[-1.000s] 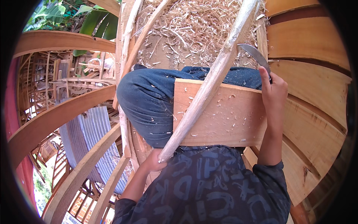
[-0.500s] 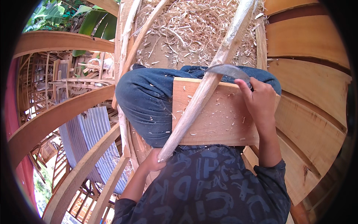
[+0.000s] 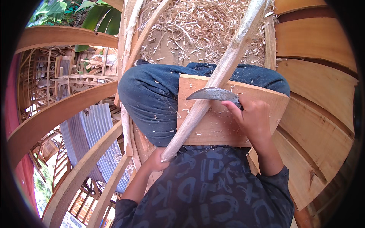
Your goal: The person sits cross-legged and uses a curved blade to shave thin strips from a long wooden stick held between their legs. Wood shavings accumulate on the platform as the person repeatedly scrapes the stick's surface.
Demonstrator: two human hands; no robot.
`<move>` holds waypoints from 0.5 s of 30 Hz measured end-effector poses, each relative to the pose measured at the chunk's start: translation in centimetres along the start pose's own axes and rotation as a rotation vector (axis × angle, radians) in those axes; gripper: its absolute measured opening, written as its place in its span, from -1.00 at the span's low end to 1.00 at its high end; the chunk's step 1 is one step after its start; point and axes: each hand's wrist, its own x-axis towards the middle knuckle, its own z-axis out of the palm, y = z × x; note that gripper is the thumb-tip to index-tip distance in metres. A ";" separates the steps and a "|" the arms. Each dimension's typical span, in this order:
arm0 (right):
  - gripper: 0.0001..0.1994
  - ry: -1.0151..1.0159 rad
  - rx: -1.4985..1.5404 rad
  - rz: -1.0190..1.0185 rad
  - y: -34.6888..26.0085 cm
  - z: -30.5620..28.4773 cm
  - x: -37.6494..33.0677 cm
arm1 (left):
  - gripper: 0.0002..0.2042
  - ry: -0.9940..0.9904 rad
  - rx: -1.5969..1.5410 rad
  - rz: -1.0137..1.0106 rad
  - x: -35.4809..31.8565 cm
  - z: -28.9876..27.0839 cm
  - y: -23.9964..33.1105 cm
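One head-worn fisheye camera looks steeply down, close over the lap, where the right hand [image 3: 253, 117] grips a curved knife [image 3: 213, 94].

— How does the pale wooden pole [image 3: 216, 81] lie?
— Slanted across the wooden board [image 3: 262, 102], bark stripped, its lower end off the board's near edge.
— And the curved knife [image 3: 213, 94]?
— Blade flat across the pole, over the board's middle.

Open-air woodworking shop: shavings [image 3: 197, 28], curved planks [image 3: 57, 114].
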 end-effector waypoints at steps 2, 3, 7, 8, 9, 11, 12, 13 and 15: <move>-0.45 0.044 -0.044 0.054 1.2 -0.3 0.8 | -0.69 -0.020 0.002 -0.007 -0.2 -0.1 -0.9; -0.45 0.068 -0.069 0.077 2.0 -0.5 1.3 | -0.69 -0.028 0.001 -0.006 -0.1 -0.1 -1.3; -0.41 0.253 -0.089 0.312 5.1 -1.8 3.0 | -0.69 -0.048 0.002 0.025 0.1 -0.1 -0.6; -0.41 0.257 -0.078 0.371 5.5 -2.5 3.1 | -0.69 -0.049 0.005 0.019 0.1 -0.2 -0.6; -0.41 0.263 -0.067 0.432 5.8 -3.4 3.2 | -0.69 -0.051 0.011 0.015 0.2 -0.3 -0.6; -0.42 0.211 -0.056 0.414 4.6 -3.5 2.9 | -0.68 -0.032 0.010 -0.010 0.1 -0.4 0.1; -0.43 0.152 -0.065 0.346 2.9 -3.2 2.0 | -0.68 -0.037 0.008 -0.024 0.1 -0.4 0.4; -0.46 0.108 -0.128 0.104 2.3 -1.8 0.8 | -0.68 -0.044 0.021 -0.018 0.1 -0.3 0.1; -0.48 -0.007 -0.082 -0.122 -0.4 0.1 -1.0 | -0.68 -0.057 0.044 -0.003 0.0 -0.5 -0.5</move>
